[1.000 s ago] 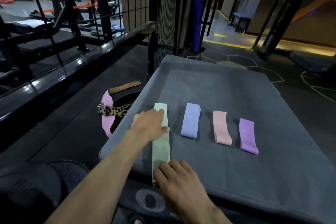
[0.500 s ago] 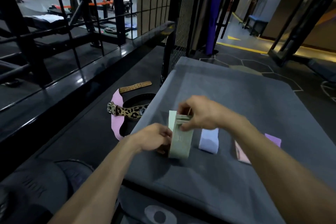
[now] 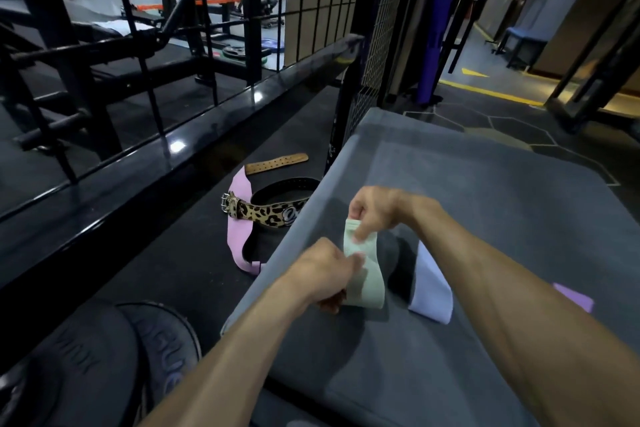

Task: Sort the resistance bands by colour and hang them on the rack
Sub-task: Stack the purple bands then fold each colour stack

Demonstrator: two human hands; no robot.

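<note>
While both hands [image 3: 325, 270] pinch the green band [image 3: 363, 274], the mat's [image 3: 485, 218] far half lies open.

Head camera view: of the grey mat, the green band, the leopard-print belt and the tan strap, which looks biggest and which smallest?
Largest to smallest as they appear:
1. grey mat
2. leopard-print belt and green band: too alike to rank; the band is folded, nearer and partly covered by both hands.
3. tan strap, though it lies farthest.

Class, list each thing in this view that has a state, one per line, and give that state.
green band: lifted, pinched by both hands
left hand: gripping its lower end
right hand: pinching its top end
lilac band: flat on the grey mat
purple band: flat, partly hidden by arm
leopard belt: on floor
</note>
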